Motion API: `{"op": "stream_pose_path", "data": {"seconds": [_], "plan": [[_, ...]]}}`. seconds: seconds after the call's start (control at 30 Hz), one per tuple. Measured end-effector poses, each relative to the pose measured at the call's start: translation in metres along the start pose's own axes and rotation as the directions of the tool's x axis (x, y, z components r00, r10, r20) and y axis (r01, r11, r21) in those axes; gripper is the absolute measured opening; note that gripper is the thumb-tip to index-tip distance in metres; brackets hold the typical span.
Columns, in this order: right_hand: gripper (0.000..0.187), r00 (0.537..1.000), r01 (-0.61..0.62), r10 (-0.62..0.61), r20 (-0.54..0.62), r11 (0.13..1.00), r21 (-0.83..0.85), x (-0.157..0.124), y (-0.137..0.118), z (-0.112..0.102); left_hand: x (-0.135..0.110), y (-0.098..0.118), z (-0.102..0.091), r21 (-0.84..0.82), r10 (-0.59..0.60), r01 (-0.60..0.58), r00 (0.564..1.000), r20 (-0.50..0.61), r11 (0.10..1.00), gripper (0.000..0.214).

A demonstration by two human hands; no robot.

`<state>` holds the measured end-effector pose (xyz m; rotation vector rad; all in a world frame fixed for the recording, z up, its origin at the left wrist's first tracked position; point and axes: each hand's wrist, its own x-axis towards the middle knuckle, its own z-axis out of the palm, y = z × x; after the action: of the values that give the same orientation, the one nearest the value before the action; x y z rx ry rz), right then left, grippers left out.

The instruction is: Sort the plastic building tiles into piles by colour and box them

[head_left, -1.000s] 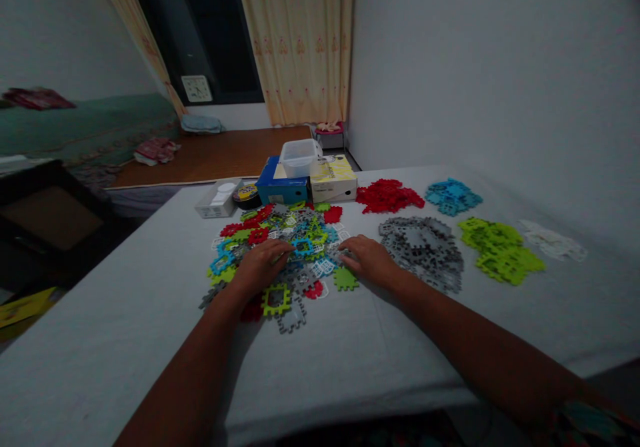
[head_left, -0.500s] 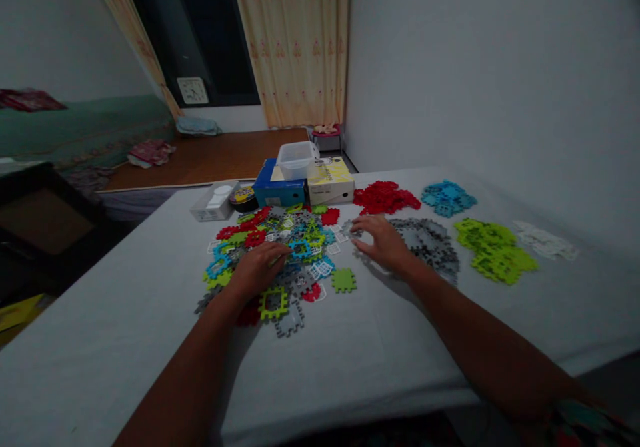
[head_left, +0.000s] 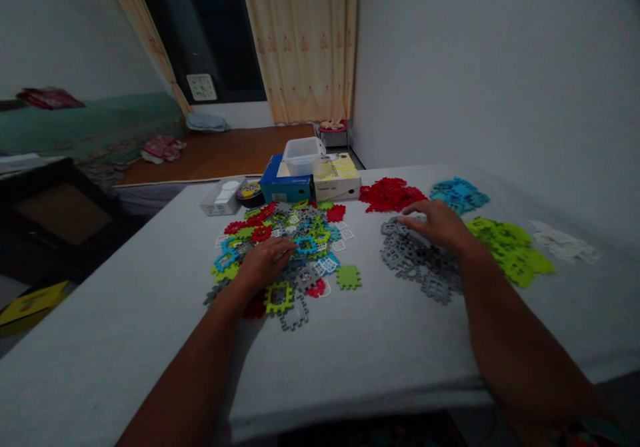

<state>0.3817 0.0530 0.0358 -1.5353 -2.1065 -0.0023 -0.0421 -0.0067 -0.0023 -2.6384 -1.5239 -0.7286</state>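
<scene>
My left hand [head_left: 266,262] rests on a mixed heap of flat toothed plastic building tiles [head_left: 305,276], its fingers drawn together. Whatever they pinch, if anything, I cannot make out. Just beyond its fingertips lies a blue square frame tile [head_left: 305,245]. My right hand [head_left: 436,224] hovers over the far side of a pile of grey tiles [head_left: 417,264], thumb and fingers apart, and I see nothing held in it. A green tile [head_left: 349,276] lies by itself between the mixed heap and the grey pile.
Sorted piles of red tiles [head_left: 391,195], blue tiles [head_left: 459,196], green tiles [head_left: 510,252] and white pieces [head_left: 564,242] lie on the right. At the back stand a blue box [head_left: 285,188], a yellow-white box [head_left: 337,179], a clear tub [head_left: 303,157] and a white box [head_left: 220,200].
My right hand has moved right, from the edge of the mixed heap to above the grey pile; a grey tile near its fingers earlier is no longer there. My left hand stays on the heap.
</scene>
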Motion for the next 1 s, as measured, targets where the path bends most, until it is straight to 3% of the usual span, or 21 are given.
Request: {"op": "stream_pose_path", "data": {"seconds": [0.1,0.23,0.33,0.53,0.7,0.8,0.9,1.0], "plan": [[0.026,0.966,0.25,-0.258,0.01,0.947,0.201,-0.006,-0.052,0.028,0.0,0.001,0.0,-0.002,0.005,-0.005,1.0,0.009,1.0,0.027],[0.032,0.784,0.539,-0.603,0.146,0.778,0.322,-0.033,-0.125,0.076,0.0,0.001,0.001,-0.017,0.012,-0.012,1.0,0.001,1.0,0.027],[0.043,0.709,0.605,-0.665,0.235,0.745,0.28,-0.051,-0.158,0.099,0.0,0.002,0.0,-0.011,0.011,-0.011,1.0,-0.006,1.0,0.027],[0.038,0.676,0.667,-0.687,0.266,0.724,0.175,-0.056,-0.167,0.099,0.0,0.001,0.001,0.002,0.027,-0.027,1.0,0.006,1.0,0.028],[0.027,0.671,0.713,-0.723,0.164,0.69,0.123,-0.058,-0.166,0.095,0.0,0.002,0.002,-0.005,0.054,-0.054,0.998,-0.016,0.999,0.027],[0.025,0.691,0.712,-0.718,0.083,0.696,0.095,-0.057,-0.165,0.096,0.001,0.003,0.001,0.007,0.053,-0.053,0.999,-0.007,0.999,0.027],[0.025,0.777,0.627,-0.629,-0.005,0.774,0.091,-0.049,-0.158,0.092,0.0,0.003,0.0,0.011,0.046,-0.046,0.999,0.0,0.999,0.028],[0.027,0.881,0.473,-0.465,-0.087,0.871,0.132,-0.031,-0.138,0.079,-0.001,0.0,0.001,0.013,0.034,-0.034,0.999,0.003,0.999,0.028]]}}
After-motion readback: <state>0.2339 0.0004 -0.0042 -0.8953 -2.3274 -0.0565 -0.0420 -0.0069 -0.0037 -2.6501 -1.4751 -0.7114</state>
